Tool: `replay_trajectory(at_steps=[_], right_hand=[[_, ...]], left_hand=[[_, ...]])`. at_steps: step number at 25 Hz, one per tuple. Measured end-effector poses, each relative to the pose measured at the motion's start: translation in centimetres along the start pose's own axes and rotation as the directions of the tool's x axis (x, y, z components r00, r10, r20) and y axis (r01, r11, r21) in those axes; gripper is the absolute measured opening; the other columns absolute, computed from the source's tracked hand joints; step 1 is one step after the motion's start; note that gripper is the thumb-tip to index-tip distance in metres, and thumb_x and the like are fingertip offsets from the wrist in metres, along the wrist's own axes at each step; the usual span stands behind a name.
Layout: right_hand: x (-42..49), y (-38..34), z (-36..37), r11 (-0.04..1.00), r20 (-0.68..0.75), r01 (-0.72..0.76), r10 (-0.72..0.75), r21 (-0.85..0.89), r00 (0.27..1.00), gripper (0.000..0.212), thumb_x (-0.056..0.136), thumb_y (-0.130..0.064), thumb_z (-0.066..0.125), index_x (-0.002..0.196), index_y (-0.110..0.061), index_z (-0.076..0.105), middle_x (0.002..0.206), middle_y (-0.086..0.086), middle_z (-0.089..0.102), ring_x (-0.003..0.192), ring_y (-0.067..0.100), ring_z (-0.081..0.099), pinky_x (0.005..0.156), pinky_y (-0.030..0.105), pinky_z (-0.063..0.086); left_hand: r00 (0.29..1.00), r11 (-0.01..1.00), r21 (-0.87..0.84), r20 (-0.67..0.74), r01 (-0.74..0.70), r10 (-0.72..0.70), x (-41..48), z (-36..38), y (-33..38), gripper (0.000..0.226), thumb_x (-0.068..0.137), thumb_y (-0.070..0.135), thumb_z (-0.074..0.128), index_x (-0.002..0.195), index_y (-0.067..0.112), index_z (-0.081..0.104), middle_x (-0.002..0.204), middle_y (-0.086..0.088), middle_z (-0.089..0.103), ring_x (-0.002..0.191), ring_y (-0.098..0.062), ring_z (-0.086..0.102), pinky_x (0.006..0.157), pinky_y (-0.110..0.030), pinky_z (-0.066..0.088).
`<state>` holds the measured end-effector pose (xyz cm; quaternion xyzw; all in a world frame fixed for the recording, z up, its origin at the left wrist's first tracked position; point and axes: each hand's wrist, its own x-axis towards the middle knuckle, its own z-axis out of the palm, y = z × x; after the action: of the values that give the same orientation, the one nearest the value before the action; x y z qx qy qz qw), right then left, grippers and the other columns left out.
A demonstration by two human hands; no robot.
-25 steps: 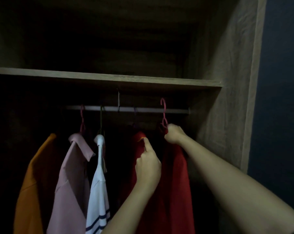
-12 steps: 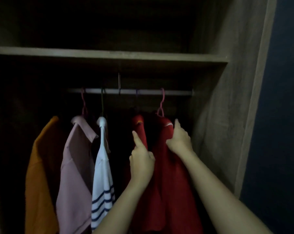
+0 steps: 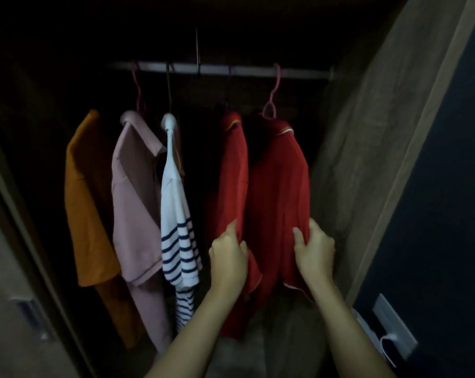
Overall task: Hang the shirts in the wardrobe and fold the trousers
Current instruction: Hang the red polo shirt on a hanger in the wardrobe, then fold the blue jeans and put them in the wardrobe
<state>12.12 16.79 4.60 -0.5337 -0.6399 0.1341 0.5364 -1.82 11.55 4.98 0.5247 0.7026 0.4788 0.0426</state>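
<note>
Both forearms reach up from the lower edge of the view. The left hand (image 3: 228,257) has its fingers (image 3: 239,246) curled on the sleeve edge of the left red shirt (image 3: 228,170), thumb raised against the cloth. The right hand (image 3: 315,249) pinches the sleeve of the right red shirt (image 3: 280,186), thumb on the front and fingers wrapped behind the fabric. Both red shirts hang directly above the fingers, close side by side. Left of the left hand's fingers hang a striped shirt (image 3: 176,219), then a pink shirt (image 3: 135,200), then an orange shirt (image 3: 86,200). Above and beyond the fingers, a pink hanger (image 3: 273,96) hooks over the rail (image 3: 244,72). The wardrobe side panel (image 3: 367,132) stands just right of the right hand's fingers.
</note>
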Motion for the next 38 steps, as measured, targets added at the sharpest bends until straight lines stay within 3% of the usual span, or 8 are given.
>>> replay_trajectory(at_steps=[5, 8, 11, 16, 23, 30, 35, 38], right_hand=[[-4.4, -2.7, -0.1, 0.989, -0.083, 0.108, -0.100, 0.101, 0.992, 0.052, 0.088, -0.012, 0.061, 0.137, -0.008, 0.043, 0.142, 0.004, 0.043, 0.129, 0.012, 0.041, 0.105, 0.021, 0.031], [-8.4, -4.4, 1.3, 0.940, -0.141, 0.306, -0.285, 0.154, 0.948, 0.044, 0.087, -0.003, 0.057, 0.131, -0.003, 0.049, 0.139, 0.009, 0.046, 0.129, 0.014, 0.042, 0.108, 0.022, 0.034], [-13.1, -5.7, 4.4, 0.922, -0.020, 0.323, -0.327, 0.213, 0.945, 0.039, 0.088, -0.003, 0.053, 0.126, 0.001, 0.053, 0.134, 0.015, 0.051, 0.126, 0.019, 0.047, 0.108, 0.024, 0.035], [-23.8, -9.2, 10.6, 0.920, 0.320, 0.259, -0.350, 0.294, 0.880, 0.043, 0.091, -0.019, 0.046, 0.128, 0.003, 0.052, 0.133, 0.019, 0.051, 0.125, 0.020, 0.046, 0.107, 0.017, 0.032], [-42.8, -13.1, 19.8, 0.886, 0.784, 0.285, -0.458, 0.366, 0.419, 0.046, 0.095, -0.030, 0.039, 0.131, -0.005, 0.051, 0.137, 0.015, 0.049, 0.128, 0.026, 0.045, 0.104, 0.019, 0.024], [-61.5, -13.4, 29.9, 0.780, 0.856, 0.354, -0.479, 0.516, -0.192, 0.058, 0.095, -0.046, 0.031, 0.137, -0.006, 0.043, 0.145, 0.014, 0.040, 0.137, 0.029, 0.033, 0.112, 0.038, 0.027], [-72.5, -12.7, 38.8, 0.585, 0.761, 0.488, -0.465, 0.647, -0.452, 0.046, 0.100, -0.022, 0.036, 0.142, -0.004, 0.033, 0.151, 0.017, 0.029, 0.140, 0.030, 0.025, 0.114, 0.036, 0.019], [-77.5, -12.6, 43.3, 0.496, 0.740, 0.549, -0.456, 0.672, -0.494, 0.044, 0.100, -0.018, 0.034, 0.141, -0.003, 0.034, 0.148, 0.019, 0.033, 0.134, 0.033, 0.031, 0.111, 0.038, 0.024]], left_hand=[[0.998, 0.989, -0.141, 0.041, -0.046, 0.052, -3.8, -0.6, -2.9, 0.064, 0.088, 0.038, 0.057, 0.140, 0.005, 0.039, 0.127, -0.017, 0.059, 0.115, -0.026, 0.058, 0.100, -0.026, 0.041], [1.000, 0.989, -0.145, -0.010, -0.015, 0.013, -6.9, -2.6, -6.0, 0.059, 0.088, 0.041, 0.048, 0.135, 0.004, 0.048, 0.123, -0.015, 0.063, 0.113, -0.024, 0.060, 0.097, -0.024, 0.041], [0.990, 0.988, -0.100, -0.069, 0.118, -0.125, -10.9, -6.6, -10.7, 0.050, 0.088, 0.026, 0.047, 0.132, 0.003, 0.052, 0.110, -0.019, 0.068, 0.096, -0.030, 0.066, 0.081, -0.022, 0.042], [0.951, 0.952, 0.045, -0.083, 0.304, -0.299, -19.4, -14.4, -19.1, 0.046, 0.095, 0.020, 0.048, 0.138, 0.005, 0.043, 0.120, -0.017, 0.063, 0.104, -0.029, 0.063, 0.088, -0.027, 0.041], [0.706, 0.701, 0.112, -0.219, 0.704, -0.674, -33.9, -24.2, -32.2, 0.049, 0.096, 0.022, 0.048, 0.142, 0.011, 0.037, 0.123, -0.017, 0.062, 0.107, -0.034, 0.059, 0.083, -0.039, 0.046], [0.272, 0.275, 0.045, -0.374, 0.960, -0.887, -51.6, -30.3, -42.5, 0.050, 0.095, 0.025, 0.049, 0.141, 0.010, 0.038, 0.137, -0.011, 0.052, 0.116, -0.030, 0.055, 0.091, -0.036, 0.043], [0.034, 0.055, -0.047, -0.365, 0.997, -0.931, -60.0, -29.7, -48.8, 0.051, 0.095, 0.027, 0.050, 0.139, 0.005, 0.038, 0.131, -0.016, 0.055, 0.118, -0.032, 0.053, 0.092, -0.035, 0.041], [-0.062, -0.027, -0.117, -0.306, 0.993, -0.950, -62.8, -27.8, -52.3, 0.059, 0.095, 0.031, 0.050, 0.141, 0.000, 0.031, 0.138, -0.017, 0.047, 0.126, -0.030, 0.044, 0.098, -0.032, 0.034]])
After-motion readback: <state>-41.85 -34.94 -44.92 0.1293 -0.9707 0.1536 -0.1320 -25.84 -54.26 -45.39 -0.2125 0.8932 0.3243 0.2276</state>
